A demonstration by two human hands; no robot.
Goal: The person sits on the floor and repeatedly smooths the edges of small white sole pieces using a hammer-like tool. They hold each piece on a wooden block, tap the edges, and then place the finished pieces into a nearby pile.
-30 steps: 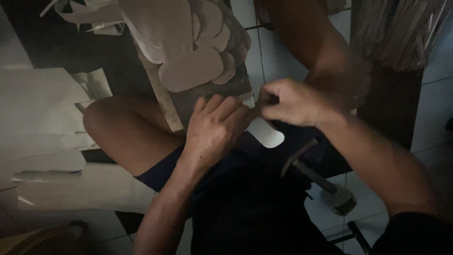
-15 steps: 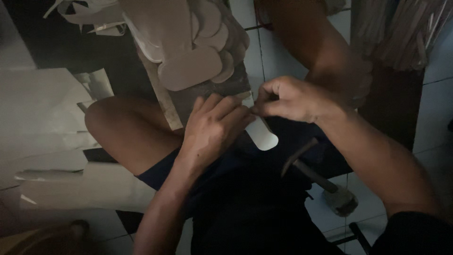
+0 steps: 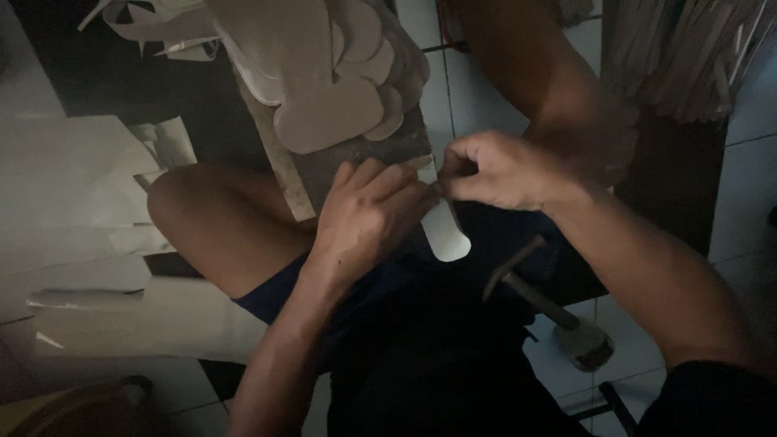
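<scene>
My left hand (image 3: 368,212) lies palm down on a pale, rounded sole-shaped piece (image 3: 447,233) at the near end of a worn wooden block (image 3: 340,166). My right hand (image 3: 494,170) pinches the top edge of the same piece between thumb and fingertips. The piece's rounded end hangs down over my dark shorts. Further up the block lies a stack of similar pale cut-outs (image 3: 332,113). A hammer (image 3: 558,311) rests by my right thigh, handle up, head on the tiles.
Large pale sheets (image 3: 73,210) with cut-out holes cover the floor on the left. My bare left knee (image 3: 202,218) and right leg (image 3: 526,73) flank the block. A bundle of pale strips (image 3: 688,57) stands at the top right.
Both hands have stayed on the pale piece, shifting only slightly; its rounded end now hangs a little lower. The hammer has not moved.
</scene>
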